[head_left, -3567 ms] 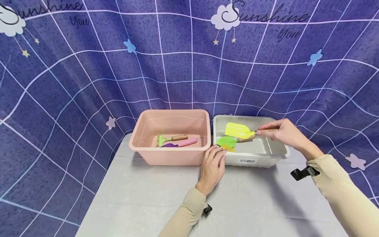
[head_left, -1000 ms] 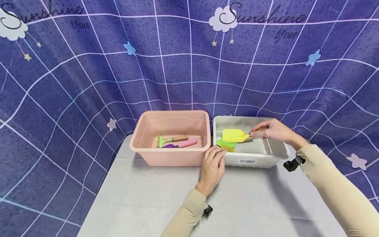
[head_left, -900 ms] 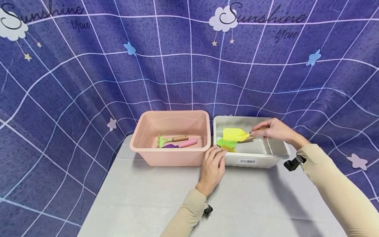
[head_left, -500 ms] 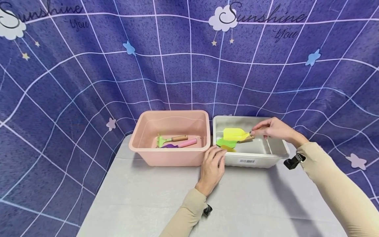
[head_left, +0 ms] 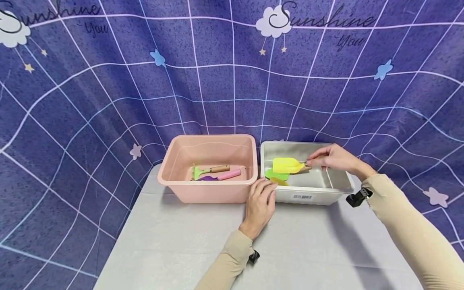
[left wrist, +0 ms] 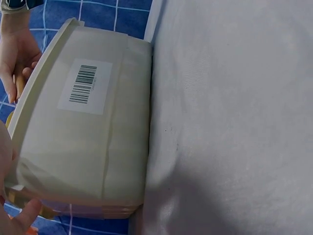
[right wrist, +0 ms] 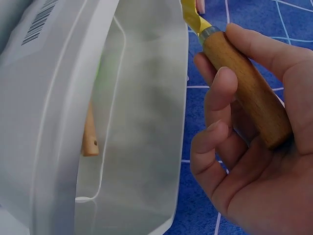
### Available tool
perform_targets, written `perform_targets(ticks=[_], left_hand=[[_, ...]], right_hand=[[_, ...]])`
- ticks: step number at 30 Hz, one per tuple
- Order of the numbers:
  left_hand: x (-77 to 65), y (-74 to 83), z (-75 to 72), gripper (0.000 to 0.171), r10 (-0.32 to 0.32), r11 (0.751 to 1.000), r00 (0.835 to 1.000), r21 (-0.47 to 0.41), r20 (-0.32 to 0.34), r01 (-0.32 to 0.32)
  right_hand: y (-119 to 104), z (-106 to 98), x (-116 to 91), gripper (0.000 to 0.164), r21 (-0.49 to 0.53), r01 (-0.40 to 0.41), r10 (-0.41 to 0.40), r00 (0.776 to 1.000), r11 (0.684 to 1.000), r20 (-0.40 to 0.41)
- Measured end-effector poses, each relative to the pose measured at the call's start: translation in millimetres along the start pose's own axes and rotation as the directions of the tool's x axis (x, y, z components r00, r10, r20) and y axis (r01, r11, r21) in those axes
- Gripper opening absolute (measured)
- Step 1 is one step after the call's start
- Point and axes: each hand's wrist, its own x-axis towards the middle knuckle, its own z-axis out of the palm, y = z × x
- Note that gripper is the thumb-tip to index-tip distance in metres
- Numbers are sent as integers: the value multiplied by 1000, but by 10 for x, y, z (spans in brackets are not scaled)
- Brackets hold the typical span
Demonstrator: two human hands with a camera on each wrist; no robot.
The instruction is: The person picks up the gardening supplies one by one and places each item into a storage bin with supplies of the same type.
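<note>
My right hand [head_left: 335, 158] pinches a garden trowel by its wooden handle [right wrist: 247, 85], thumb and fingers near the metal collar. Its yellow blade [head_left: 286, 165] points left over the grey bin [head_left: 319, 189]. Underneath, partly covered, lie a green leaf-shaped tool [head_left: 272, 174] with a wooden handle [right wrist: 90, 137] and a yellow-orange piece [head_left: 279, 182]. My left hand [head_left: 259, 205] rests on the grey bin's near left corner, fingertips at the rim beside the pink bin [head_left: 214, 193]. Only parts of that hand show in the left wrist view, at the lower left edge.
Inside the pink bin lie a small green rake [head_left: 197, 172] with a wooden handle and a purple tool with a pink handle [head_left: 230, 174]. Both bins stand side by side on a grey-white table [head_left: 203, 241], against a blue patterned curtain [head_left: 217, 80].
Since the earliest frame, my right hand and the trowel have moved left and slightly down, and the blade has come over the green tool. Over the last second they barely shift. My left hand stays put.
</note>
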Motion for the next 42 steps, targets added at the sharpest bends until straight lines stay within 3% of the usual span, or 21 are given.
perform_targets(ticks=[8, 18, 23, 28, 42], left_hand=[[10, -18, 9, 23, 7, 1000, 1000, 3, -3, -7], [1, -20, 27, 23, -2, 1000, 1000, 2, -3, 2], [2, -14, 29, 24, 4, 1000, 1000, 8, -9, -4], [2, -13, 28, 24, 0, 1000, 1000, 11, -15, 0], [-6, -12, 17, 24, -17, 1000, 1000, 14, 1, 17]], right_hand=[[9, 28, 44, 40, -22, 20, -19, 1000, 1000, 16], [7, 86, 43, 39, 61, 5, -6, 1000, 998, 15], [10, 54, 40, 36, -28, 19, -22, 995, 999, -97], [-21, -15, 25, 34, -38, 28, -36, 976, 999, -215], [-46, 11, -4, 32, 28, 84, -80, 986, 996, -147]])
